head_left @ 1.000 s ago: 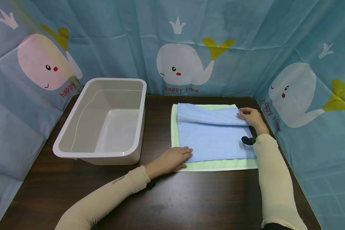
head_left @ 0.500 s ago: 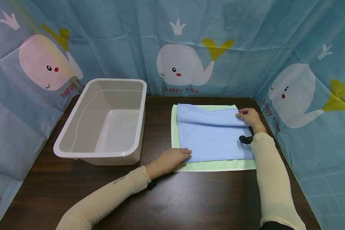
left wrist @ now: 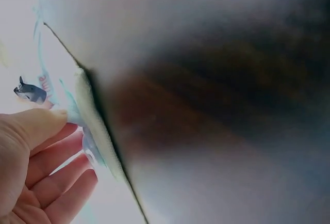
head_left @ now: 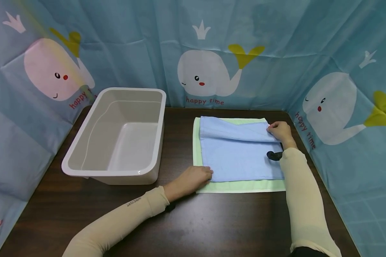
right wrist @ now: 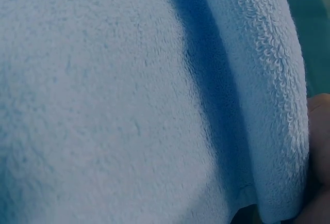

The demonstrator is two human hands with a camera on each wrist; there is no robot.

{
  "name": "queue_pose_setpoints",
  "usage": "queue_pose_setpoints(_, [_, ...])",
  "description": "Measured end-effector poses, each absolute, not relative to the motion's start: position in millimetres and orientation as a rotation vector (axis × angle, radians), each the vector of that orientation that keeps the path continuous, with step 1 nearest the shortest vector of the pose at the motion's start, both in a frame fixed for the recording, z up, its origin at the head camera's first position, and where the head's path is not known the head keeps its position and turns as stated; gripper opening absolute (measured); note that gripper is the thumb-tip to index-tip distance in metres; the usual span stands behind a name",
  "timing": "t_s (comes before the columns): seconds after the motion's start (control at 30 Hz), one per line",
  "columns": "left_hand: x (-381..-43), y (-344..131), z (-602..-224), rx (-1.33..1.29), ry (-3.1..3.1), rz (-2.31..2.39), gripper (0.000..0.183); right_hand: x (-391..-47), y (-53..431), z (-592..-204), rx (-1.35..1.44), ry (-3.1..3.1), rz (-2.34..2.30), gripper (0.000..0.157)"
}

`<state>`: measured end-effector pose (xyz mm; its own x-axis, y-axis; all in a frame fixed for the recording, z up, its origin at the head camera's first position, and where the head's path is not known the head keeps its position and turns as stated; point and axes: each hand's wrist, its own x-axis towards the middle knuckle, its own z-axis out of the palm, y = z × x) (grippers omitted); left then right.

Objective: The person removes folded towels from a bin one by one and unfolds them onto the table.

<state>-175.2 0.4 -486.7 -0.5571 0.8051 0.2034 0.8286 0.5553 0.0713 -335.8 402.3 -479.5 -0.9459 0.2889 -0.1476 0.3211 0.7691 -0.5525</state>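
Observation:
A light-blue terry towel lies over a pale-green towel on the dark table, with green showing along several edges. The blue towel's far part is folded over toward the near side, and the fold rises slightly. My right hand pinches its far right corner; the right wrist view shows the raised, looped edge beside the fingers. At the near left corner is my left hand. In the left wrist view, the thumb and curled fingers pinch the blue towel close to the green edge.
A deep off-white plastic bin stands on the table to the left, with nothing inside. A blue curtain printed with whales encloses the back and both sides. Black wrist cameras are worn under the sleeves.
My left fingers have drawn back slightly and curled at the towel's near corner. The right forearm has shifted a little left, while the hand stays at the far corner.

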Motion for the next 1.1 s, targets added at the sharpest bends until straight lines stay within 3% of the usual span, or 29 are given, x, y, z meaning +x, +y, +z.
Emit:
queue_pose_setpoints(0.23, [-176.7, -0.8, -483.0, -1.364, -2.632, -0.26, 0.026, -338.2, 404.5, -480.0, 0.531, 2.892, -0.991, 0.027])
queue_pose_setpoints(1.1, [-169.8, -24.4, -462.6, -1.398, -2.659, -0.414, 0.013, -358.6, 395.8, -460.2, 0.665, 3.083, -1.091, 0.027])
